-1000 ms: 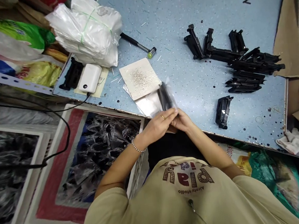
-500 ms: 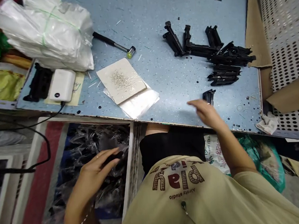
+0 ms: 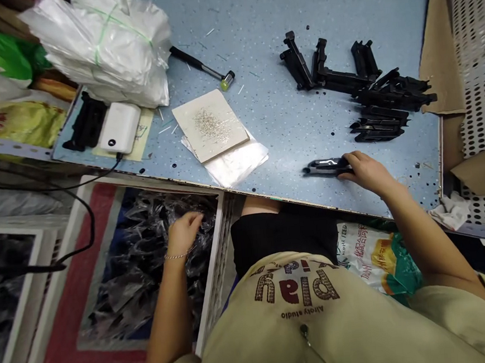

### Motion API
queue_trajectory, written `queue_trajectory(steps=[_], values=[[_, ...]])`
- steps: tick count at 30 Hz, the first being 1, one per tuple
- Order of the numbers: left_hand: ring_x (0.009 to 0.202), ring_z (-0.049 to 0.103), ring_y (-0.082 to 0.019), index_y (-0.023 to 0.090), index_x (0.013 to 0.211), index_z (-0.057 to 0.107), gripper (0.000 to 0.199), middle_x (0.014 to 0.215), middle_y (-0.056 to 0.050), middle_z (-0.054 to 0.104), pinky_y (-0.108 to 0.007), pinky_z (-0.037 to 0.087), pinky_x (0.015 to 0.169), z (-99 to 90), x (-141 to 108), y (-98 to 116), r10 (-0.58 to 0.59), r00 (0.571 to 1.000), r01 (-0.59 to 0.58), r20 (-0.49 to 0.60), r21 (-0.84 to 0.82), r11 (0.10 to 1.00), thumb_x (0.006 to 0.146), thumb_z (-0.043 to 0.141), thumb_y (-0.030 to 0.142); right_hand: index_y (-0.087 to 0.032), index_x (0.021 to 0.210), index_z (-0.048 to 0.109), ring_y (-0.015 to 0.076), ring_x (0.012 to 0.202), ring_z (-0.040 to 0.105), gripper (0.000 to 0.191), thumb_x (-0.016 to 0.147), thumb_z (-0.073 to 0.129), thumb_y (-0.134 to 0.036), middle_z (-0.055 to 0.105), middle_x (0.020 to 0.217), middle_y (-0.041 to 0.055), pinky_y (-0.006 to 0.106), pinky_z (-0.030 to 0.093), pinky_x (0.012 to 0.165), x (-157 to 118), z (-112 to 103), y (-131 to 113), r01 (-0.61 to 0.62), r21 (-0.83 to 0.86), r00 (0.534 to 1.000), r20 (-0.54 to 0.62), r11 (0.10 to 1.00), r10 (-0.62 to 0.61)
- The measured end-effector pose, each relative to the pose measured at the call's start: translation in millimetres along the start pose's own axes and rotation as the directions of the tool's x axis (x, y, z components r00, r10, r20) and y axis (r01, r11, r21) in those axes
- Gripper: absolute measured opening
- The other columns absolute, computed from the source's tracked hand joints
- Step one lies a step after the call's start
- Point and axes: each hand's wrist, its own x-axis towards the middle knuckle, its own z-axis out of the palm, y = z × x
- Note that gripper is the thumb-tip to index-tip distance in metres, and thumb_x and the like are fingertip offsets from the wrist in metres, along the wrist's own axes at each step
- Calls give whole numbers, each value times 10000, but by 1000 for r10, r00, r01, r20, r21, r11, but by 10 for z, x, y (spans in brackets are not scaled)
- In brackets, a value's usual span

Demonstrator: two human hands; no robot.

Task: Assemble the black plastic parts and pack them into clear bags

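Note:
My right hand (image 3: pixel 368 173) is closed on one end of a black plastic part (image 3: pixel 327 167), which lies near the front edge of the blue speckled table (image 3: pixel 280 128). Over the open drawer of plastic-wrapped black pieces (image 3: pixel 140 268) is my left hand (image 3: pixel 185 231). Its fingers are pinched together at the drawer's right side, and what they hold, if anything, is too small to make out. More black parts (image 3: pixel 344 81) lie in a loose pile beyond my right hand.
A beige square board (image 3: pixel 210 125) rests on white sheets (image 3: pixel 241 165). Behind it is a small hammer (image 3: pixel 200 66). Stacked plastic bags (image 3: pixel 106 52) and a white power bank (image 3: pixel 119 127) with a cable stand at the left. Perforated metal (image 3: pixel 480 73) borders the right.
My right hand has moved right and closed on the black part, which now points left. My left hand has shifted up and right, and its fingers have come together. The view has moved slightly.

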Motion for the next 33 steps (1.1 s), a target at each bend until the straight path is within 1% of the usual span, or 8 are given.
queue_trajectory(steps=[4, 8, 11, 14, 18, 22, 27, 33], values=[[1068, 675, -291, 170, 1076, 764, 245, 1111, -153, 748, -451, 537, 1016, 357, 535, 406, 465, 876, -449, -127, 135, 883, 967, 643, 353, -130, 1302, 625, 371, 1040, 660, 467, 952, 637, -438, 679, 1118, 210, 478, 563, 861, 15, 37, -215, -42, 91, 999, -4, 995, 42], [957, 647, -273, 157, 859, 745, 108, 977, -142, 723, -425, 542, 880, 589, 1112, 757, 521, 848, -507, -99, 140, 851, 912, 667, 210, -177, 1163, 705, 307, 872, 691, 506, 874, 709, -591, 716, 983, 126, 431, 566, 765, 6, 52, -456, -202, 498, 978, 59, 844, 200], [781, 609, -179, 170, 694, 665, 153, 785, -33, 656, -335, 523, 787, 505, 1359, 778, 383, 916, -398, -123, -139, 907, 801, 774, 176, -196, 1059, 728, 239, 766, 694, 551, 753, 809, -647, 734, 891, 61, 384, 578, 720, 86, 70, -796, -290, 898, 948, 224, 332, 225], [650, 550, -121, 162, 669, 655, 188, 677, 23, 615, -269, 459, 680, 372, 1449, 737, 217, 976, -208, -24, -406, 890, 751, 812, 223, -203, 954, 743, 224, 791, 724, 561, 648, 894, -648, 768, 891, 62, 380, 604, 792, 329, 67, -1309, -262, 937, 955, 286, -232, 76], [601, 537, -118, 152, 716, 708, 145, 635, 25, 633, -260, 408, 627, 331, 1452, 752, 162, 978, -82, 129, -476, 876, 791, 760, 264, -217, 995, 773, 274, 1049, 743, 615, 631, 890, -699, 802, 1031, 80, 446, 577, 1023, 848, 40, -1999, -193, 782, 981, 176, -592, -86], [719, 628, -148, 163, 782, 665, 61, 771, -9, 704, -277, 494, 708, 294, 1382, 789, 252, 968, -228, 2, -420, 878, 783, 717, 131, -214, 914, 772, 287, 1150, 705, 530, 636, 898, -647, 804, 1021, 61, 456, 519, 1109, 1288, 126, -2351, -101, 758, 992, 126, -644, -7], [1017, 652, -228, 199, 833, 693, 239, 1049, -88, 744, -398, 539, 949, 71, 1221, 748, 621, 776, -615, -111, 84, 784, 890, 522, 41, -214, 857, 755, 297, 1201, 673, 424, 652, 893, -559, 790, 993, 58, 445, 508, 1092, 1319, 249, -2318, -85, 808, 966, 210, -583, 150], [1039, 652, -316, 151, 820, 753, 274, 1093, -178, 730, -457, 581, 881, 15, 1185, 709, 552, 831, -531, 73, 403, 746, 877, 510, 40, -209, 1063, 785, 318, 1323, 633, 487, 718, 873, -540, 770, 1250, 86, 481, 438, 1201, 796, 130, -2112, -122, 811, 979, 195, -573, 67]])
